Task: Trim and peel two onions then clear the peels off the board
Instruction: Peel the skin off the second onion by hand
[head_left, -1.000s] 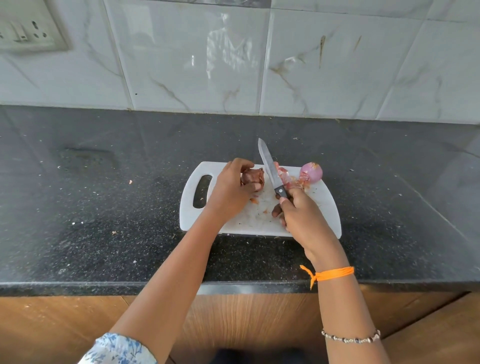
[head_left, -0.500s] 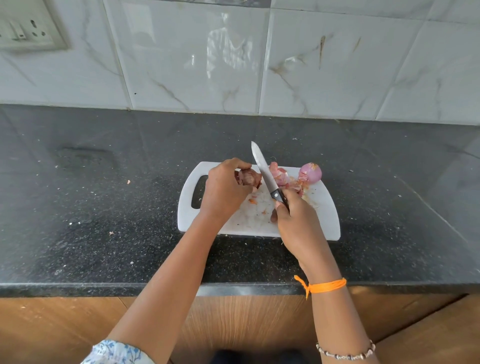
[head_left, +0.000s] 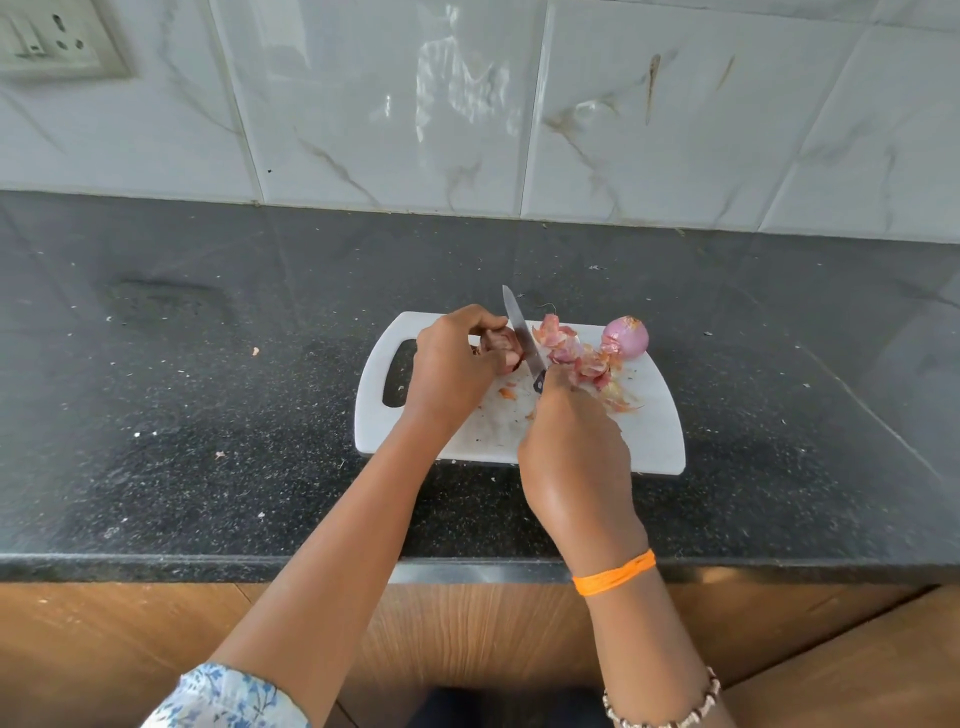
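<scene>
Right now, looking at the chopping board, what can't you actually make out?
All in the head view:
- Onion in the left hand: its fingers cover most of the onion, so how far it is peeled is unclear.
- Knife handle: buried in the right hand.
- Where the blade meets the onion: hidden by the left hand's fingers.
- Peeled onion: its far side faces away.

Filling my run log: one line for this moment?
left hand grips onion | right hand holds knife against it | peels on board
</scene>
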